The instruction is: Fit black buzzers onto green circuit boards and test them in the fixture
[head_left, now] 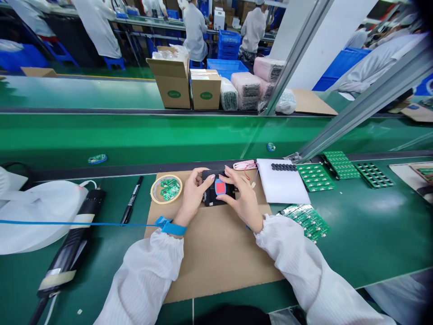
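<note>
In the head view, a small black block (pixel 210 198), perhaps a fixture, rests on a brown cardboard sheet (pixel 209 253). A red piece with a blue rim (pixel 220 187) sits on top of it. My left hand (pixel 192 194), with a blue wrist strap (pixel 174 228), grips the block's left side, thumb on top by the piece. My right hand (pixel 244 196) is closed around the piece's right side, thumb at its lower edge and fingertips above. Left of my hands lies a tape roll (pixel 153 193) with small green circuit boards (pixel 170 187) inside.
A black marker (pixel 131 201) and a taped black tool (pixel 71 243) lie left. On the right are a white foam sheet (pixel 287 189) with black round parts, and green board panels (pixel 314 177). The conveyor belt (pixel 135 135) runs behind, carrying small boards. A metal post (pixel 338 126) slants across the right.
</note>
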Tool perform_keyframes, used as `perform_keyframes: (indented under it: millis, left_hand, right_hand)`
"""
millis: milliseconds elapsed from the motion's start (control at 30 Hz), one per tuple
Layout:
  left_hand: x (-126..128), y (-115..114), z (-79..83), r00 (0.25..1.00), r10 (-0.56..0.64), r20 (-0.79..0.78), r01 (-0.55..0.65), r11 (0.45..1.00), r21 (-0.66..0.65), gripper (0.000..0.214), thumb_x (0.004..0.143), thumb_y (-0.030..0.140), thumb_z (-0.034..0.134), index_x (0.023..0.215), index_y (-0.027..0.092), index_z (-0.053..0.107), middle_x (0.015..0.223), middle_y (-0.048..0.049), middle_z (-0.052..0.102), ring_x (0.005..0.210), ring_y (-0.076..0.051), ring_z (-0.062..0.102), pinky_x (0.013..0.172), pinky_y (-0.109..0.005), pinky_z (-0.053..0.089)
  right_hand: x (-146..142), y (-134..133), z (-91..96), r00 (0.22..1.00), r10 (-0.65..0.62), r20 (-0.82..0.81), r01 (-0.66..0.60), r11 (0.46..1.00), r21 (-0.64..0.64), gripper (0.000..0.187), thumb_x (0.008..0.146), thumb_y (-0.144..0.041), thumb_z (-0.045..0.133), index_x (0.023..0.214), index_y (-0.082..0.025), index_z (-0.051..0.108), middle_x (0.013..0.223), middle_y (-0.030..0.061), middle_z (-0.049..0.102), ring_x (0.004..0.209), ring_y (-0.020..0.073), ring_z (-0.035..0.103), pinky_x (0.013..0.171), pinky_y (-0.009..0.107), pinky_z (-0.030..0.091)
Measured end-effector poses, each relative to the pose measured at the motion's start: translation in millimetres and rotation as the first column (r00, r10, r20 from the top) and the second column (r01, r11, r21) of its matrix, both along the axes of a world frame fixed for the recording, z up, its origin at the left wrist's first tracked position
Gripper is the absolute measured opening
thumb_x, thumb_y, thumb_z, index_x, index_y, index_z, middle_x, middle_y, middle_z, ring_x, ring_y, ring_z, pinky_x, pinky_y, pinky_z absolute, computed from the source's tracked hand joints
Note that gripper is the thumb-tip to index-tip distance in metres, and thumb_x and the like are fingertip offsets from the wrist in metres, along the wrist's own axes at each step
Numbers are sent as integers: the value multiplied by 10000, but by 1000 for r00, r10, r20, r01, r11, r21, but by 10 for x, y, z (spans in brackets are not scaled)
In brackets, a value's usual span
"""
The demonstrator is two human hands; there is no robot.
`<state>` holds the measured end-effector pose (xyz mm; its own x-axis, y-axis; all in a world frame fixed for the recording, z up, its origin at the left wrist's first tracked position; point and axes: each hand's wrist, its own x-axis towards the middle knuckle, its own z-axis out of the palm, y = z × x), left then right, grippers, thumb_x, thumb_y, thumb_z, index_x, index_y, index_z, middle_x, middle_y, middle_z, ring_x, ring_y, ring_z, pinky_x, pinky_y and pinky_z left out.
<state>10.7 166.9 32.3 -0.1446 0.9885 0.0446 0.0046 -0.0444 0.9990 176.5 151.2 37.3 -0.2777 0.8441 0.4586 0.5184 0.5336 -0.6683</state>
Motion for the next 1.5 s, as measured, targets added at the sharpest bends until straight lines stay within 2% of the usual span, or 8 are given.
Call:
perform_keyframes:
  millis: [500,700,800,900,1133,1267,1400,1500]
  left_hand:
    - [-18,11,1,1000,-11,-13,11,1000,3,246,770,386,715,935,223,633,703,37,513,635,-134,460,560,-236,341]
    - [-32,-3,-32,1000,-11,-21,11,999,34,260,799,421,693,961,225,641,718,30,510,650,-141,466,584,-244,344]
    - [-34,-8,-40,1000,2,-27,-1,999,33,268,796,428,697,968,229,647,681,40,490,614,-138,446,570,-246,327]
    - [-36,-6,-54,999,18,-36,-17,999,34,265,794,426,697,969,233,648,655,49,459,603,-136,428,569,-246,316]
    - [-59,1,-84,997,17,-72,-13,998,54,274,810,425,672,988,219,638,706,31,489,652,-147,455,599,-249,350]
    - [-64,-4,-94,997,9,-77,-6,999,51,264,816,415,668,998,226,639,725,28,503,662,-147,459,609,-249,354]
    - [-53,-8,-100,998,3,-62,-1,999,35,255,816,407,670,1001,234,639,751,22,525,674,-149,468,616,-252,357]
    - [-41,-9,-94,999,8,-51,-6,1000,30,247,813,398,669,995,235,638,774,16,543,692,-155,479,626,-254,365]
  right_hand:
    - [8,4,-1,995,-21,102,17,999,41,708,873,-338,684,1478,-329,317,1260,37,664,1188,255,584,1041,447,378]
    - [26,-32,258,968,41,249,-82,984,159,672,920,-288,612,1504,-352,286,1188,64,630,1178,262,542,1006,427,413]
    - [95,286,455,976,-23,217,16,999,35,537,985,-303,474,1496,-273,312,1217,96,557,1105,213,566,948,356,471]
    - [148,864,542,919,-130,372,195,970,-142,309,988,-290,463,1256,-204,590,1074,89,600,1024,190,600,873,296,498]
    - [125,1605,325,830,-107,547,257,944,-205,172,907,-307,635,949,-140,640,924,35,661,838,167,633,801,357,513]
    - [228,1228,415,816,-54,575,177,971,-160,101,913,-195,574,978,-189,652,976,76,676,911,213,626,827,369,493]
    - [445,372,455,779,136,612,4,975,-222,133,779,-96,683,832,-218,674,844,18,694,811,202,654,762,313,509]
    - [578,-241,329,702,284,653,-130,953,-274,533,580,-25,828,1059,-199,671,1061,67,688,948,259,661,817,357,540]
